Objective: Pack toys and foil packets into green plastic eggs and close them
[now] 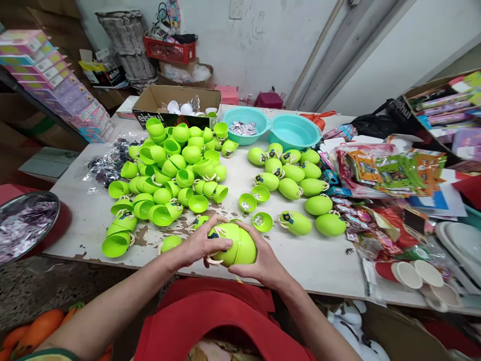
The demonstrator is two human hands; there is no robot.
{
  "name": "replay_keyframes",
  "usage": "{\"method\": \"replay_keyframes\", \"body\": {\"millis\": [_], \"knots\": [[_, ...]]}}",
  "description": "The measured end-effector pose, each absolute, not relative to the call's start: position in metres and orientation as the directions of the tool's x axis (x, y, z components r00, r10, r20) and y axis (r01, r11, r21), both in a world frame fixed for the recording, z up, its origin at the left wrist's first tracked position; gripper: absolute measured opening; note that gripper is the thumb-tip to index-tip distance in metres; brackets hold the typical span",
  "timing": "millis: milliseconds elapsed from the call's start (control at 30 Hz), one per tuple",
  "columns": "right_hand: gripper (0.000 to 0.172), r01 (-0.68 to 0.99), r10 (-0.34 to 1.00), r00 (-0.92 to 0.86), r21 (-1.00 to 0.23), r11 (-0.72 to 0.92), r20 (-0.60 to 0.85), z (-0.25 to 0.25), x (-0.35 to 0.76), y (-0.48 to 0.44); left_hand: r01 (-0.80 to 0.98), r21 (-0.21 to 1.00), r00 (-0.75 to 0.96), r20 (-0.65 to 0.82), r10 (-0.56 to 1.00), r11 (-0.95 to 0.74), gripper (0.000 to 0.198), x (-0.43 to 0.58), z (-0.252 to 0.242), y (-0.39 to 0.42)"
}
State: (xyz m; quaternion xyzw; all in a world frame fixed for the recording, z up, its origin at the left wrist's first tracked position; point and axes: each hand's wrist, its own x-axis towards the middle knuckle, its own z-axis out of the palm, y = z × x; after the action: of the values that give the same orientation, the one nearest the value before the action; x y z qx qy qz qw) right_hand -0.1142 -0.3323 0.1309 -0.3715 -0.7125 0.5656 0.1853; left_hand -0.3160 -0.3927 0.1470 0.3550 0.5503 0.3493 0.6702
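Observation:
Both of my hands are wrapped round one lime-green plastic egg [240,244], held above the table's front edge. My left hand [203,240] grips the end that carries a dark patch and pale cords. My right hand [262,258] cups the smooth end, and a seam runs between the two halves. Just beyond my hands, open half shells [262,221] hold small printed packets. Closed green eggs [295,223] lie on the right of these. A big heap of loose half shells [161,170] spreads over the left of the table.
Two turquoise basins [295,131] stand at the back, the left one with small packets. Behind the heap is a cardboard box [176,95] with white pieces. A metal bowl of packets [28,225] is at far left. Bagged goods [394,170] and paper cups [409,275] crowd the right.

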Motion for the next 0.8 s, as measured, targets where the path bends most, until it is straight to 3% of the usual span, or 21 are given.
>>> {"method": "replay_keyframes", "body": {"millis": [267, 367, 500, 667, 800], "knots": [[0.095, 0.293, 0.703, -0.662, -0.953, -0.076, -0.260, 0.131, -0.102, -0.326, 0.075, 0.860, 0.277, -0.504, 0.818, 0.504, 0.054, -0.314, 0.149, -0.377], [0.094, 0.251, 0.743, -0.601, -0.952, -0.174, -0.294, 0.128, -0.100, -0.321, 0.004, 0.852, 0.253, -0.508, 0.824, 0.524, 0.056, -0.302, 0.145, -0.366], [0.076, 0.090, 0.831, -0.399, -0.918, -0.385, -0.388, 0.115, -0.097, -0.313, -0.169, 0.767, 0.145, -0.602, 0.785, 0.619, 0.061, -0.277, 0.134, -0.349], [0.101, 0.078, 0.797, -0.453, -0.909, -0.410, -0.399, 0.116, -0.081, -0.307, -0.228, 0.695, 0.091, -0.682, 0.725, 0.682, 0.056, -0.250, 0.144, -0.340], [0.100, 0.089, 0.858, -0.355, -0.927, -0.365, -0.372, 0.122, -0.073, -0.310, -0.217, 0.722, 0.005, -0.672, 0.741, 0.657, 0.055, -0.233, 0.157, -0.335]]}}
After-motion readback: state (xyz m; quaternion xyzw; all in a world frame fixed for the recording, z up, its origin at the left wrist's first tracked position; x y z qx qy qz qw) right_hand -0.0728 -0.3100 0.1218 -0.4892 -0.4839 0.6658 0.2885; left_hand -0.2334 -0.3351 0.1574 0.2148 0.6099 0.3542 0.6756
